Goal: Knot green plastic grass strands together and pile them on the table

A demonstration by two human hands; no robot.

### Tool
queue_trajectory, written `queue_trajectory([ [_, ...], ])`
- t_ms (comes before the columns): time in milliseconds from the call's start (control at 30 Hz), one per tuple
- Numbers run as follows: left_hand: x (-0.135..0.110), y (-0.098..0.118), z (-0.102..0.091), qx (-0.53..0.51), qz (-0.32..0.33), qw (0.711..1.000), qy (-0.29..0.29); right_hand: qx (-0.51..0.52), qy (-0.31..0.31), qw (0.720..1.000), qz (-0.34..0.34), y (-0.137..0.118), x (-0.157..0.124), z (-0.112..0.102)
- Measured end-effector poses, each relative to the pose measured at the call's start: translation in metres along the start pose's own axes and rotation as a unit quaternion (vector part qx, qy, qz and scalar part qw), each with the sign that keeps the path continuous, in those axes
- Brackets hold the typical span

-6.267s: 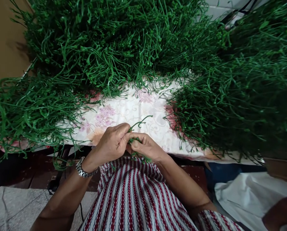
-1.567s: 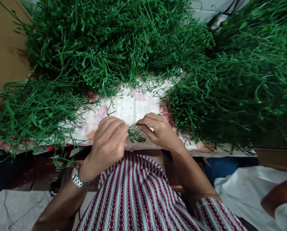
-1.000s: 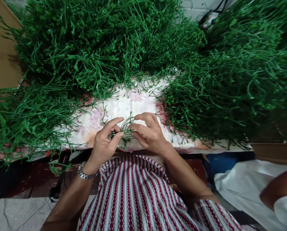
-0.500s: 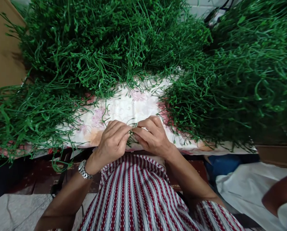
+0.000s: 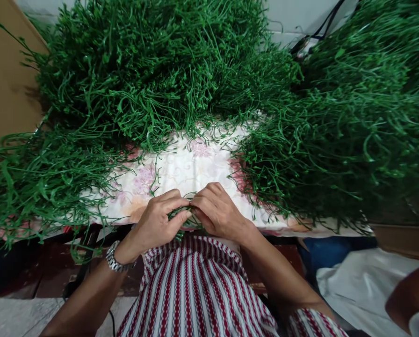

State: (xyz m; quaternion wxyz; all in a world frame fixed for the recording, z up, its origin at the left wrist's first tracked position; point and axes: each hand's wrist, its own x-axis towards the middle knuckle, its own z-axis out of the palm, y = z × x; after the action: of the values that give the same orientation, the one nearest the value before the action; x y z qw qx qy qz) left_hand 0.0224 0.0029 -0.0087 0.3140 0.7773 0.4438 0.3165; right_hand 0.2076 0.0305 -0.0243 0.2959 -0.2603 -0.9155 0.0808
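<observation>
My left hand [image 5: 162, 219], with a metal wristwatch [image 5: 116, 257] on its wrist, is at the front edge of the cloth-covered table. Thumb and fingers there are closed in a pinch on thin green stems [image 5: 176, 213], which look like artificial plant pieces. Touching it at the fingertips, my right hand [image 5: 220, 211] also pinches the stems, its fingers curled over. The exact join between the fingertips is hidden. A single loose green stem [image 5: 156, 175] lies on the cloth just beyond my left hand.
Tall heaps of green stems stand at the back [image 5: 153, 70] and right [image 5: 335, 140], with a lower heap [image 5: 48, 178] at left. Floral cloth [image 5: 184, 166] covers the table. A cardboard panel [image 5: 13, 75] rises at left. Another person's arm [image 5: 411, 295] shows at lower right.
Both hands sit slightly lower in view, partly because the view has shifted. My left hand has turned, its thumb and index finger now more spread, with green stems showing between them.
</observation>
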Motion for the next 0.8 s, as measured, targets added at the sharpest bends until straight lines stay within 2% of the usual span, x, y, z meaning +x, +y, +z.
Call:
queue_trajectory([
  [133, 0.001, -0.002, 0.002, 0.009, -0.017, 1.000, -0.015, 0.035, -0.033, 0.999, 0.014, -0.002, -0.003, 0.002],
  [267, 0.001, -0.001, 0.002, 0.032, -0.013, 0.998, -0.045, 0.134, -0.057, 0.987, 0.068, -0.005, -0.005, 0.001],
  [333, 0.001, 0.000, 0.001, 0.062, 0.006, 0.996, -0.059, 0.209, -0.085, 0.967, 0.117, -0.005, -0.006, -0.002],
  [433, 0.000, 0.002, 0.001, 0.118, 0.044, 0.990, -0.063, 0.341, -0.140, 0.911, 0.186, -0.004, -0.007, -0.006],
  [500, -0.001, 0.004, 0.004, 0.158, 0.073, 0.984, -0.041, 0.397, -0.158, 0.878, 0.214, -0.002, -0.008, -0.008],
  [600, -0.004, 0.007, 0.009, 0.220, 0.107, 0.970, -0.008, 0.396, -0.170, 0.867, 0.250, -0.001, -0.008, -0.008],
  [700, -0.006, 0.009, 0.012, 0.242, 0.125, 0.962, -0.015, 0.389, -0.206, 0.863, 0.247, 0.000, -0.008, -0.006],
  [800, -0.006, 0.010, 0.011, 0.205, 0.153, 0.966, -0.039, 0.411, -0.239, 0.859, 0.191, 0.001, -0.008, -0.005],
])
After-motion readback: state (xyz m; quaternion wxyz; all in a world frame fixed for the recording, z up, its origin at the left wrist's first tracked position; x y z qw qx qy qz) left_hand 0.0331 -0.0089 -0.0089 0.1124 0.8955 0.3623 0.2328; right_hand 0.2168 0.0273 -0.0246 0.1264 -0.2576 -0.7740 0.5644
